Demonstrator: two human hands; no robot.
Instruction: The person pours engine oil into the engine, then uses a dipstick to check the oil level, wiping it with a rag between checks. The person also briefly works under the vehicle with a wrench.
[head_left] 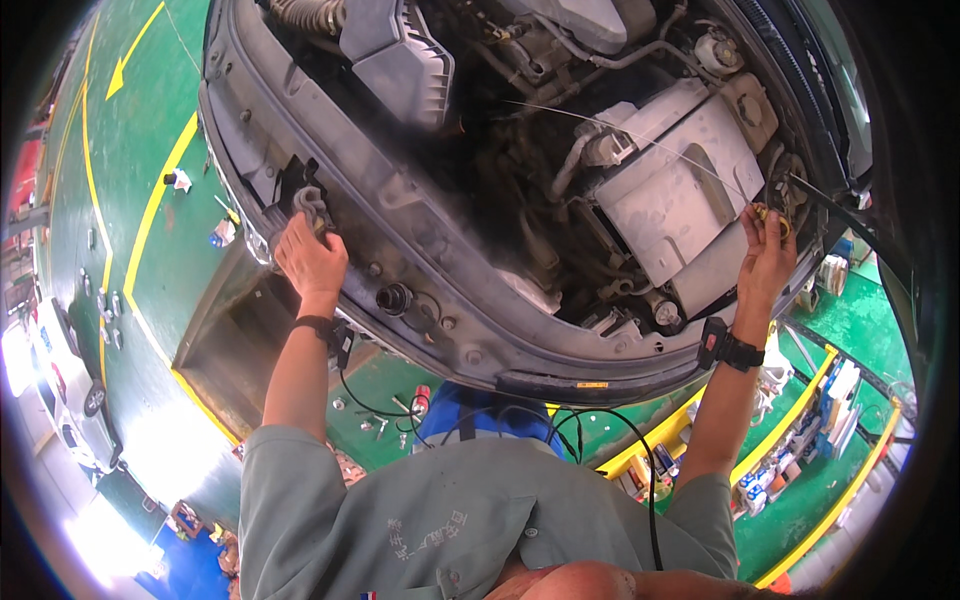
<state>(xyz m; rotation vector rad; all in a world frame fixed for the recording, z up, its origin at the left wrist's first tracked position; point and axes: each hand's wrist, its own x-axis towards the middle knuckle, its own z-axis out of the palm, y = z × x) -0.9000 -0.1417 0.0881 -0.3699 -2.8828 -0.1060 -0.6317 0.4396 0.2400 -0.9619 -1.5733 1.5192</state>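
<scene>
White car (66, 383) parked at left; yellow arrow (117, 78), small red object (421, 400) on green floor (130, 180).

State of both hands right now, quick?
Left hand: fingers curled at the grey part on the car's front edge; grip can't be told.
Right hand: closed, pinching a small yellow piece.

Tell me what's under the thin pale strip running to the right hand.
Under the thin pale strip is part of the silver-grey cover. Below the strip's far end it is too dark to tell; the right hand hides what is beneath its near end.
</scene>
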